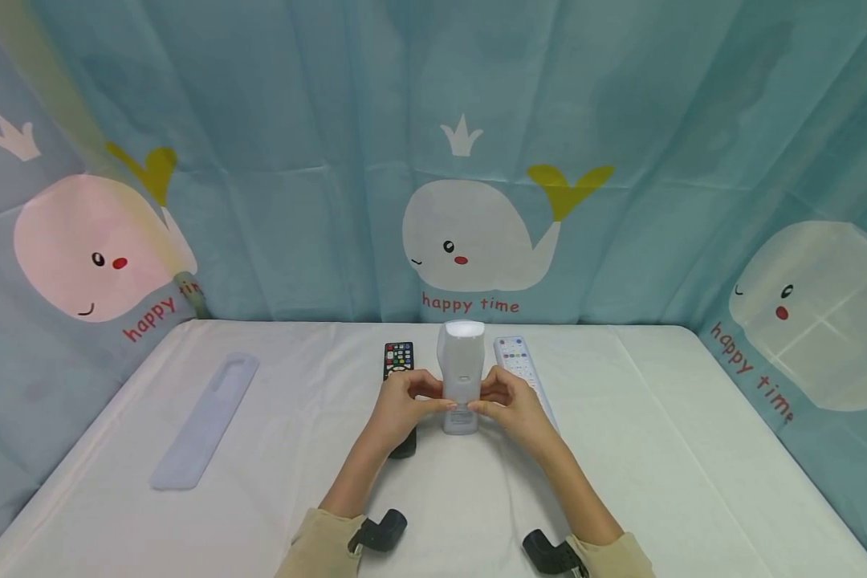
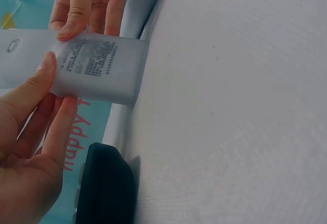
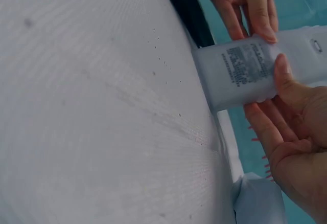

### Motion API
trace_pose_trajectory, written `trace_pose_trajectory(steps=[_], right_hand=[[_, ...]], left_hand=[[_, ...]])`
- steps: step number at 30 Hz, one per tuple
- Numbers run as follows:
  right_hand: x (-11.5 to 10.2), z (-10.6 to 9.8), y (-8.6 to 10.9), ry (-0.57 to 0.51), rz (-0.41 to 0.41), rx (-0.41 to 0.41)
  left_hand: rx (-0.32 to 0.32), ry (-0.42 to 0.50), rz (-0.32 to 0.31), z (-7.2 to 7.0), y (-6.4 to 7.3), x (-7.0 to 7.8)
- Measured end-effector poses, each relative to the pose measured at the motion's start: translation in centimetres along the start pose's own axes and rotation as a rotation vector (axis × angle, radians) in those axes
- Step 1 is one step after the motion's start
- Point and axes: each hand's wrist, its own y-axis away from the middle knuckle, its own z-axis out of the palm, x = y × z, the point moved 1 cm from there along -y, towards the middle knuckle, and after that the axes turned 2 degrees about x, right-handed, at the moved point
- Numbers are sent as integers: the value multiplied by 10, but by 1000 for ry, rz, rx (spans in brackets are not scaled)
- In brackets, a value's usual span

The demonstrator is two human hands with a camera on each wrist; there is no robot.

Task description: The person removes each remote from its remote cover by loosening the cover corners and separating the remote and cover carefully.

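Between both hands a white remote control (image 1: 462,373) stands upright, its back with a printed label towards me. My left hand (image 1: 402,407) pinches its left edge, thumb on the back and fingers curled behind. My right hand (image 1: 511,407) grips the right edge the same way. The two thumb tips lie close together above the label in the left wrist view, where the lower end of the white remote (image 2: 102,65) meets the white cloth. The front with its buttons is turned away and hidden.
A black remote (image 1: 399,356) lies behind my left hand, partly covered by it. Another white remote (image 1: 516,359) lies beyond my right hand. Far left on the white-covered table (image 1: 260,514) is a translucent sleeve (image 1: 208,421) with a cutout. A whale-print curtain (image 1: 318,241) encloses the back and sides.
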Motion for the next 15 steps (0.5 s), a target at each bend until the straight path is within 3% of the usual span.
trace_pose_trajectory(steps=[15], right_hand=[[-3, 0, 0, 60, -7, -56]], left_hand=[[-5, -31, -6, 1, -1, 0]])
